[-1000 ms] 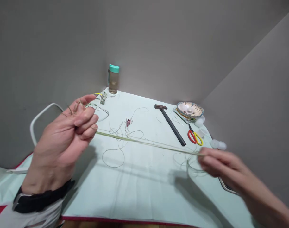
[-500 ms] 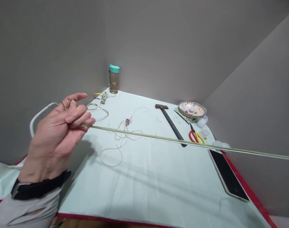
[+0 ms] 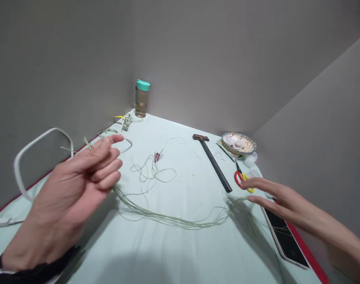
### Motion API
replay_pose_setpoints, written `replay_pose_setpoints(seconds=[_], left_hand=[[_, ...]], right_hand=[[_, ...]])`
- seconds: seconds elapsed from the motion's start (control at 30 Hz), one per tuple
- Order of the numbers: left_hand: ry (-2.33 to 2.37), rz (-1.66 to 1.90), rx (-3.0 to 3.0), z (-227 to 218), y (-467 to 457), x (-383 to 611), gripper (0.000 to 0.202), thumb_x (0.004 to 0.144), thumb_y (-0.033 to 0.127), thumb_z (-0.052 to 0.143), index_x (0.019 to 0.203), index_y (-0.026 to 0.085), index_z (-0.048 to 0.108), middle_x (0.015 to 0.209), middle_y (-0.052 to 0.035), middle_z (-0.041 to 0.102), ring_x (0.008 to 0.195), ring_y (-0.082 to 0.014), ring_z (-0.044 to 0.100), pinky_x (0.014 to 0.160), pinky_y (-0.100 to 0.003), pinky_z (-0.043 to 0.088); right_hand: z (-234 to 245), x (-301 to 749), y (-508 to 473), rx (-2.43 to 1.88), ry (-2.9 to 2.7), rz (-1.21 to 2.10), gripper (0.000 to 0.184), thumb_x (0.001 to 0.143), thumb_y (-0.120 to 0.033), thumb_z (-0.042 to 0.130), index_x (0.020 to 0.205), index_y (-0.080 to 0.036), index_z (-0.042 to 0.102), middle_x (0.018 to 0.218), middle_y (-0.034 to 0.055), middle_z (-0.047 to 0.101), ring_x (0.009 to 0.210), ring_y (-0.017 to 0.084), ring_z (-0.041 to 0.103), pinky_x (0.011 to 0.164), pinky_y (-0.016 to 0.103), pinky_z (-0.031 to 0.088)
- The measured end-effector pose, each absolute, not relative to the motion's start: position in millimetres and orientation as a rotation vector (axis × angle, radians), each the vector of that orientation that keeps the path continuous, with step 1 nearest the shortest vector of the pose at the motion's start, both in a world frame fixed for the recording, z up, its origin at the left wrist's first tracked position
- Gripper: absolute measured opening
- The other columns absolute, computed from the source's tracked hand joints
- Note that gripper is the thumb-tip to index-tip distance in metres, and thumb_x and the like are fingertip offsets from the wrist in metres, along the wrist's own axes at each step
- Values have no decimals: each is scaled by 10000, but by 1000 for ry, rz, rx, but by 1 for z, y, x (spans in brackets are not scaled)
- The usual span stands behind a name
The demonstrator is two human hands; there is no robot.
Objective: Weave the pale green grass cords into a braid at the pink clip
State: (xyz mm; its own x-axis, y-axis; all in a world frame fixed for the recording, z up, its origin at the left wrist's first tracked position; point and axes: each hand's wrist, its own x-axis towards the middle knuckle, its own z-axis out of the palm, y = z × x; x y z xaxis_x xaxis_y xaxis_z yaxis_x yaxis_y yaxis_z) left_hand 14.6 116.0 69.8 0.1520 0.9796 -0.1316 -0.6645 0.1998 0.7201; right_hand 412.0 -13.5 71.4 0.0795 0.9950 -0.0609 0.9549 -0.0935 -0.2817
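Note:
My left hand (image 3: 88,173) is closed around one end of a bundle of thin green cords (image 3: 168,217), with short ends poking out above the thumb. From there the bundle sags in a curve onto the table, and its strands fan out at the right. My right hand (image 3: 292,205), slightly blurred, hovers over those loose ends with thumb and forefinger apart. Its forefinger overlaps the handles of the red and yellow scissors (image 3: 238,178). Beyond the bundle, a tangle of thin cord (image 3: 159,179) lies with a small dark red piece (image 3: 157,157).
A hammer (image 3: 215,165) lies right of centre. Behind the scissors stands a patterned bowl (image 3: 247,145). A phone (image 3: 286,236) rests by the right edge. At the back left corner is a bottle (image 3: 142,98); a white cable (image 3: 18,165) loops at left.
The cord bundle, stretched taut across the view before, now hangs slack onto the table. My right hand has come into view at the right. My left hand has moved slightly lower.

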Motion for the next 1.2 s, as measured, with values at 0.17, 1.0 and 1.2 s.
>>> replay_pose_setpoints(seconds=[0.17, 1.0, 1.2], left_hand=[[716, 1181, 450, 55, 123, 17, 168, 748, 84, 819, 891, 127, 743, 622, 63, 323, 452, -34, 196, 309, -147, 247], [810, 994, 434, 31, 125, 17, 370, 671, 223, 949, 976, 150, 754, 681, 80, 298, 478, -14, 191, 325, -127, 322], [841, 1022, 394, 36, 126, 23, 427, 550, 163, 994, 895, 122, 746, 682, 76, 337, 470, -3, 212, 311, -124, 331]], right_hand=[[60, 367, 112, -2232, -2254, 337, 397, 1061, -376, 478, 1349, -171, 659, 1380, 116, 658, 1212, 204, 653, 1020, 280, 507], [81, 357, 189, -1409, -1506, 824, 374, 768, -476, 737, 914, -198, 534, 753, -24, 543, 649, 81, 525, 632, 217, 459], [128, 330, 143, -1094, -1461, 866, 187, 797, -279, 815, 903, -222, 672, 679, -34, 546, 586, 68, 487, 579, 208, 439]])
